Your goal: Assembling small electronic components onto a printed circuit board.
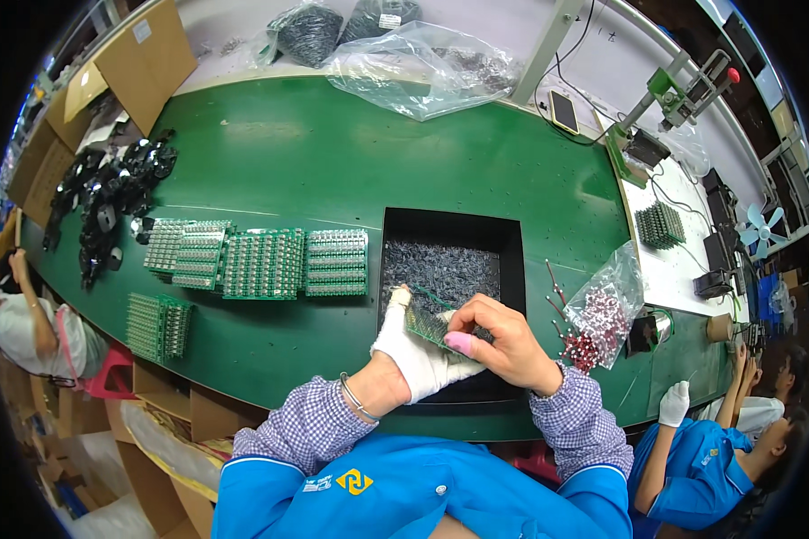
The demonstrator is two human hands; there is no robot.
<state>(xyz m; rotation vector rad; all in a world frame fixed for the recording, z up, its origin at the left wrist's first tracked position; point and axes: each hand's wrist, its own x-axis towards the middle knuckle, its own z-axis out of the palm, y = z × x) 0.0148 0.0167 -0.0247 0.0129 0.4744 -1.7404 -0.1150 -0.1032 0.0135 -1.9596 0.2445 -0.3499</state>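
Note:
A green circuit board panel point(425, 325), thick with small parts or pins, is tilted over the black box. My left hand point(412, 355), in a white glove, grips it from below and along its left side. My right hand point(499, 337) is bare except for a pink finger cover on the thumb. Its thumb and fingers are pinched together at the panel's right end; whatever is between them is too small or hidden. Below both hands stands the open black box point(503, 256), its bottom covered with many small dark pieces point(440, 260).
Stacks of green circuit boards point(262, 262) stand left of the box, with a smaller stack point(157, 326) nearer me. Black parts point(103, 202) heap at far left. A bag of red wires point(602, 314) lies right, before a green hand press point(652, 126). A co-worker point(706, 467) sits at right.

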